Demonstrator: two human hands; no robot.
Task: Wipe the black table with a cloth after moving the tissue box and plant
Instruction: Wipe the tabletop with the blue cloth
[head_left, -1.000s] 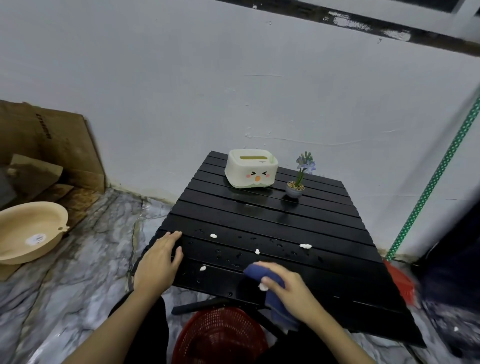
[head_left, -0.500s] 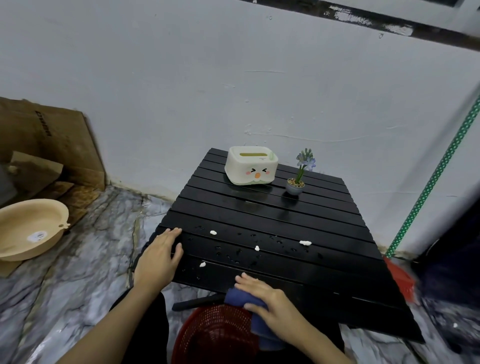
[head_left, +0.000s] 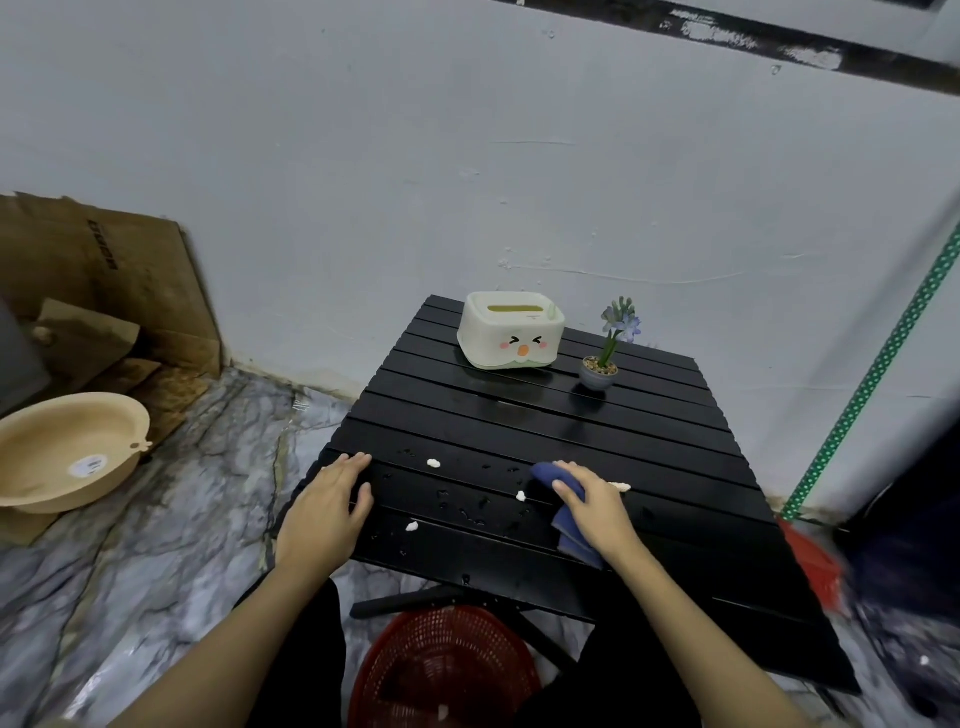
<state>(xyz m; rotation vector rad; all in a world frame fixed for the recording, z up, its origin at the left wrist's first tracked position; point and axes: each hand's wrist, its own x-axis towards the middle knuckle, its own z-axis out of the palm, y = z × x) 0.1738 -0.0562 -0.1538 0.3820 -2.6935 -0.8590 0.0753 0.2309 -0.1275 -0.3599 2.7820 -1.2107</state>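
Note:
A black slatted table (head_left: 545, 431) stands against the white wall. At its far edge sit a cream tissue box (head_left: 511, 330) with a cartoon face and, to its right, a small potted plant (head_left: 602, 364) with bluish flowers. My right hand (head_left: 597, 506) presses a blue cloth (head_left: 563, 519) onto the near middle of the table. My left hand (head_left: 327, 509) lies flat on the near left corner, fingers apart. White crumbs (head_left: 434, 462) and water drops dot the slats between my hands.
A red mesh basket (head_left: 441, 670) sits on the floor under the table's near edge. A beige basin (head_left: 62, 452) and cardboard (head_left: 104, 291) are at the left. A red object (head_left: 813, 561) and a green dotted pole (head_left: 872, 374) are at the right.
My right hand pulled the cloth back to the near edge, then pushed it forward onto the table's middle. My left hand stayed on the corner.

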